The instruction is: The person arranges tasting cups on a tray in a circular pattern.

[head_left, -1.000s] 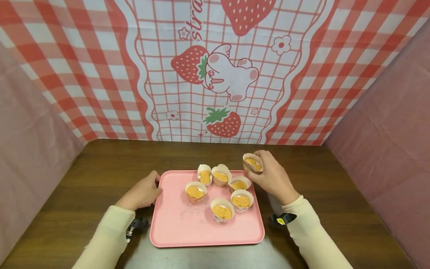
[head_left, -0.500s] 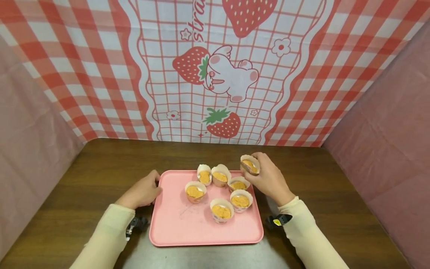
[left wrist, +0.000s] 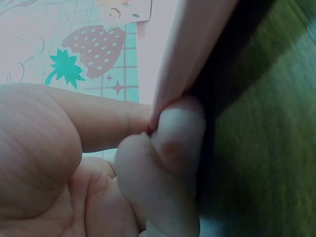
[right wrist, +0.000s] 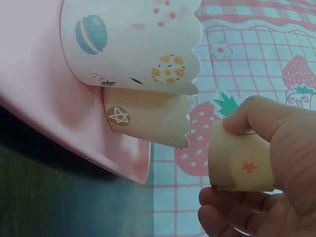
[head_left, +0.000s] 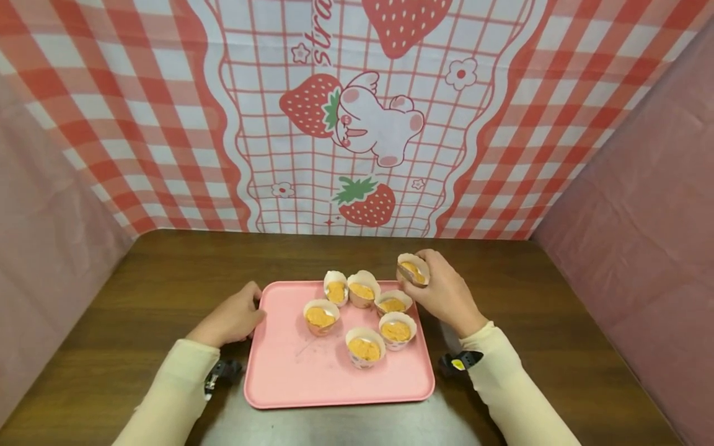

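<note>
My left hand (head_left: 237,314) pinches the left rim of a pink tray (head_left: 290,379); in the left wrist view, thumb and fingers close on the tray's rim (left wrist: 180,59). Above the tray's back right corner, my right hand (head_left: 446,294) holds a paper baking cup (head_left: 413,270) with orange-yellow filling, tilted with its mouth toward me. Seen from the right wrist, the cup's side (right wrist: 242,158) has a small orange star, with the thumb on one side and curled fingers on the other. Several similar filled cups stand on the tray, one of them (head_left: 393,303) just below the held cup.
Other filled cups (head_left: 365,348) cluster at the tray's back and right side. Brown wooden table (head_left: 535,297) surrounds the tray, with a grey surface (head_left: 312,427) in front. A strawberry-print cloth (head_left: 379,124) hangs behind, and pink cloth (head_left: 636,161) lines both sides.
My right hand has shifted slightly left with the cup, staying over the tray's back right corner. The left hand keeps its grip on the rim. The head view has moved a little.
</note>
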